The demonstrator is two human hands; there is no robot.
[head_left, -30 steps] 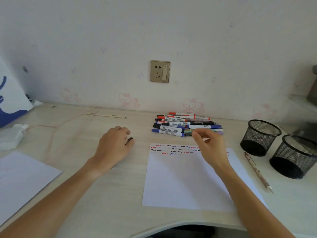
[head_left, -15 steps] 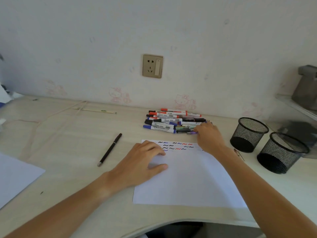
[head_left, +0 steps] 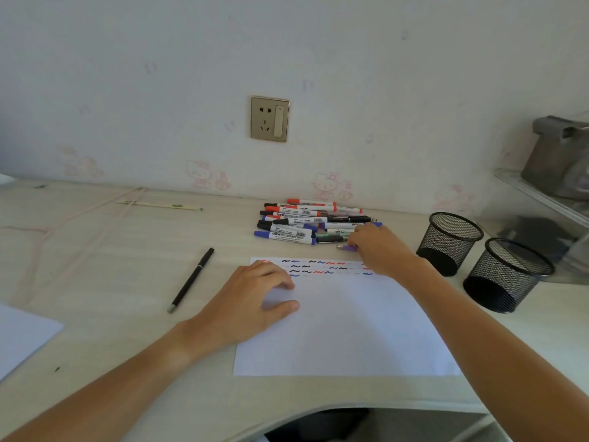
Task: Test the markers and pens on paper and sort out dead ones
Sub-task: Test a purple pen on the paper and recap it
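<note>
A white sheet of paper [head_left: 350, 330] lies on the desk with rows of red, blue and black squiggles along its top edge. My left hand [head_left: 251, 304] rests on the sheet's left part, fingers loosely bent. Behind the sheet sits a pile of markers and pens [head_left: 302, 223]. My right hand [head_left: 379, 247] is at the pile's right end, its fingers pinching a purple pen [head_left: 346, 247] just above the sheet's top edge. A black pen [head_left: 191, 280] lies alone on the desk to the left of the sheet.
Two black mesh pen cups [head_left: 449, 242] [head_left: 506, 274] stand at the right. Another white sheet [head_left: 22, 336] lies at the left edge. A thin stick [head_left: 159, 205] and a cord [head_left: 63, 224] lie at the back left. A shelf with grey objects [head_left: 557, 173] is at the far right.
My left hand let go of the black pen on the desk and moved right onto the paper. My right hand reached into the pile and took a purple pen.
</note>
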